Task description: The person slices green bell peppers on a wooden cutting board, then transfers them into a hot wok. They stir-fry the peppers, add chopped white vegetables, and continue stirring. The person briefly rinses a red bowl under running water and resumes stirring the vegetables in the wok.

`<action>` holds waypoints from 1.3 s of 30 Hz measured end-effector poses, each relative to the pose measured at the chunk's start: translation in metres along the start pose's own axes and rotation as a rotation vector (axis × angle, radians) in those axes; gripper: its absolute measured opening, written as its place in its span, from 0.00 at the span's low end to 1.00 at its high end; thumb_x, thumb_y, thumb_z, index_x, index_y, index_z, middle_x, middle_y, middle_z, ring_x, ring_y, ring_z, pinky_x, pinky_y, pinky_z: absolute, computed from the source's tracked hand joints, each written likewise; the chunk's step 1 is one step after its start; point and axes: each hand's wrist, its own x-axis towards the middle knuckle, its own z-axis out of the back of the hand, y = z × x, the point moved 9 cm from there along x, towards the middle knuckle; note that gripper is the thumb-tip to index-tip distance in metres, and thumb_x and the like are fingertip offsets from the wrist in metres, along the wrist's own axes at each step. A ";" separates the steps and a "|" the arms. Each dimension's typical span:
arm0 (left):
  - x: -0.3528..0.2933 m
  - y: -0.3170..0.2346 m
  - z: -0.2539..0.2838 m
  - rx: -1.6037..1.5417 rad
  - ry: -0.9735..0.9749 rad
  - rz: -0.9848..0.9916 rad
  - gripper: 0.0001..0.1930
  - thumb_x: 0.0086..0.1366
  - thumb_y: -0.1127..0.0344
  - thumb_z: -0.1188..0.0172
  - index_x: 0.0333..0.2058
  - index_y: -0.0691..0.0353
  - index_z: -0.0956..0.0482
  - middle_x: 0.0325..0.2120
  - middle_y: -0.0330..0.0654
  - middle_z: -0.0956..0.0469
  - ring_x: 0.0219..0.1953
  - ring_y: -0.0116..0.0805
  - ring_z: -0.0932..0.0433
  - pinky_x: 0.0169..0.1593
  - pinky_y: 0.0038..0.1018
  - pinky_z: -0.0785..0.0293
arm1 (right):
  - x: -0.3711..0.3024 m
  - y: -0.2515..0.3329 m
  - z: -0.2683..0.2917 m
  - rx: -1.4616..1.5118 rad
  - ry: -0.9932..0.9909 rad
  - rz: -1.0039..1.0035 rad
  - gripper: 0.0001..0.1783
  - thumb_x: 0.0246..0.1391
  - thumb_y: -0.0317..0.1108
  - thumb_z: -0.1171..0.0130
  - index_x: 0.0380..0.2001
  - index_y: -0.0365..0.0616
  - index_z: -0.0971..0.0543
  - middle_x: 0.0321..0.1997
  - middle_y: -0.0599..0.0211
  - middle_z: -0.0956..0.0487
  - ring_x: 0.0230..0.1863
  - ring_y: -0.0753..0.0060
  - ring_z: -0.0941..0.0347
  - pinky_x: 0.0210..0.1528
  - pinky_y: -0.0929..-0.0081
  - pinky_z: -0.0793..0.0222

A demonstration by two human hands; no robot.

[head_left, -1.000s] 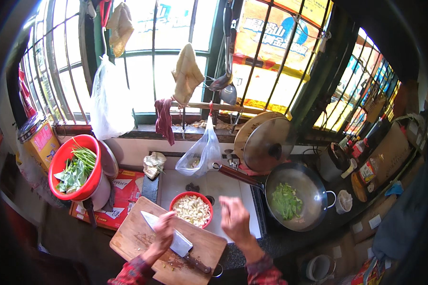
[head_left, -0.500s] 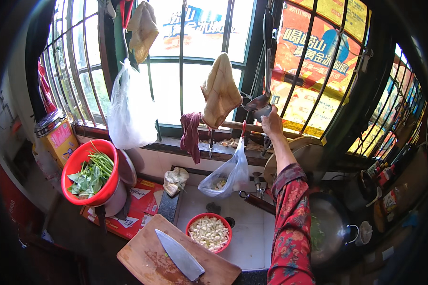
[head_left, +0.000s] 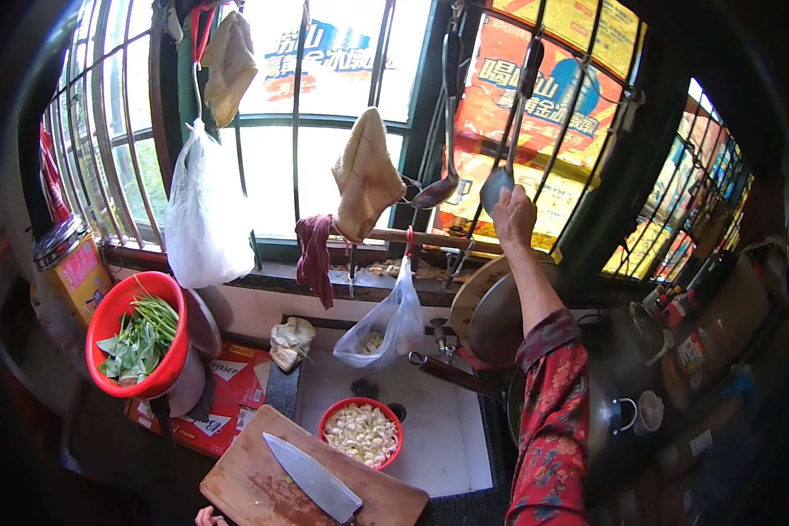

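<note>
My right hand (head_left: 513,216), raised in front of the barred window, is closed on the dark, rounded head of a long-handled ladle (head_left: 497,187). Its handle points up along the bars. A second ladle (head_left: 437,190) hangs just left of it, apart from my hand. At the lower left edge only a few fingertips of my left hand (head_left: 209,517) show, beside the corner of a wooden cutting board (head_left: 254,465); the rest is cut off by the frame. A broad kitchen knife (head_left: 314,480) lies flat on the board.
A red bowl of chopped pale pieces (head_left: 359,434) stands in the sink (head_left: 443,430). A clear bag (head_left: 386,329) and dried pieces (head_left: 366,175) hang by the window. At left is a red basin (head_left: 101,351) of greens. A wok (head_left: 600,408) lies right of my sleeve, partly hidden.
My right hand has moved right with its ladle, away from the hanging ladle, which now hangs separately. My left fingertips have come into view at the lower edge. The view has shifted right.
</note>
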 end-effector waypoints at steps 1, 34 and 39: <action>0.006 -0.015 0.003 -0.040 -0.030 -0.101 0.11 0.62 0.69 0.45 0.41 0.67 0.23 0.37 0.50 0.22 0.39 0.45 0.23 0.46 0.34 0.26 | 0.005 0.003 0.015 0.069 -0.025 -0.003 0.13 0.57 0.35 0.49 0.23 0.38 0.30 0.19 0.45 0.25 0.26 0.38 0.26 0.29 0.50 0.33; -0.068 -0.263 -0.057 -1.757 1.220 0.571 0.13 0.71 0.65 0.53 0.51 0.62 0.34 0.38 0.47 0.24 0.39 0.34 0.21 0.45 0.28 0.24 | -0.440 0.221 0.328 -0.035 0.746 0.005 0.30 0.46 0.27 0.45 0.54 0.31 0.36 0.42 0.48 0.29 0.37 0.52 0.25 0.36 0.65 0.25; -0.113 -0.319 -0.036 -1.750 1.404 0.327 0.22 0.72 0.58 0.56 0.60 0.61 0.42 0.48 0.49 0.28 0.50 0.37 0.27 0.52 0.34 0.30 | -0.408 0.174 0.377 0.172 0.699 -0.137 0.31 0.45 0.22 0.49 0.57 0.33 0.39 0.39 0.46 0.29 0.35 0.46 0.26 0.35 0.61 0.25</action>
